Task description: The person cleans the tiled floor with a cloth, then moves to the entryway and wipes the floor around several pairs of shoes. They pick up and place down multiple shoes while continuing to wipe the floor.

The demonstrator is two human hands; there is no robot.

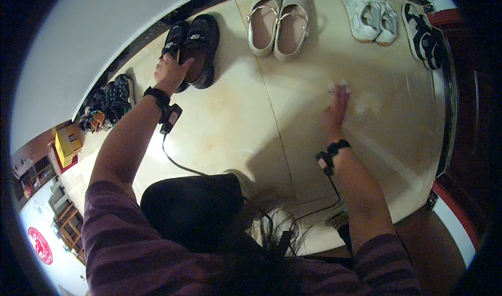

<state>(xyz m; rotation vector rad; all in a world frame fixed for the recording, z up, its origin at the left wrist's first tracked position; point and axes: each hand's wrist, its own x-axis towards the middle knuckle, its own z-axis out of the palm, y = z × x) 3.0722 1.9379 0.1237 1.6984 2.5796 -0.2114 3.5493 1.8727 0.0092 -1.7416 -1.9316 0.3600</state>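
Observation:
My left hand (171, 69) grips the rear part of the left shoe in a pair of black buckled shoes (202, 41) by the wall. The two shoes stand side by side, toes toward the wall. My right hand (338, 106) is stretched over the glossy tiled floor (313, 139), blurred, with a small whitish thing (339, 85) at its fingertips, perhaps a tissue or cloth. Cream strap shoes (277, 25) stand beyond and between my hands. White lace-up sneakers (370, 16) lie beyond my right hand. Both wrists carry black straps with small cabled devices.
Black-and-white sneakers (419, 37) are at the far right, beside a dark door (470, 112). More dark shoes (117, 96) line the wall at left, near a yellow box (67, 145). Cables hang from both wrists over the floor. My dark-clothed knee (192, 206) is close below.

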